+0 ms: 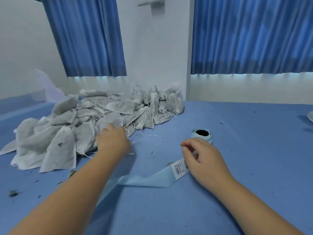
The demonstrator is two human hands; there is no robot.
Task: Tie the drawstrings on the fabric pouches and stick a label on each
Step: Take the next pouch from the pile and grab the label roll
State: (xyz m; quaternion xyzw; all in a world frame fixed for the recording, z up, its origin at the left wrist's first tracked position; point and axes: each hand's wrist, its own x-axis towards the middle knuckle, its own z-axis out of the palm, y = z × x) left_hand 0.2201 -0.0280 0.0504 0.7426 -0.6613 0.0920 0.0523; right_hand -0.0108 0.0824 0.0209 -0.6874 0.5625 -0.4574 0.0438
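A large heap of white fabric pouches (81, 122) with loose drawstrings lies on the blue table at the left and centre. My left hand (112, 141) reaches into the near edge of the heap, its fingers on a pouch; the grip itself is hidden behind the hand. A roll of labels (202, 135) on pale blue backing stands at centre right. Its backing strip (149, 180) trails toward me across the table and carries a white barcode label (179, 168). My right hand (203, 160) hovers over the strip beside that label, fingers loosely curled, holding nothing that I can see.
The table (237, 200) is covered in blue cloth strewn with small dark flecks of plant matter. A white wall and blue curtains (254, 36) close off the far side. A white sheet (49, 89) leans at the far left. A pale object (310, 118) shows at the right edge.
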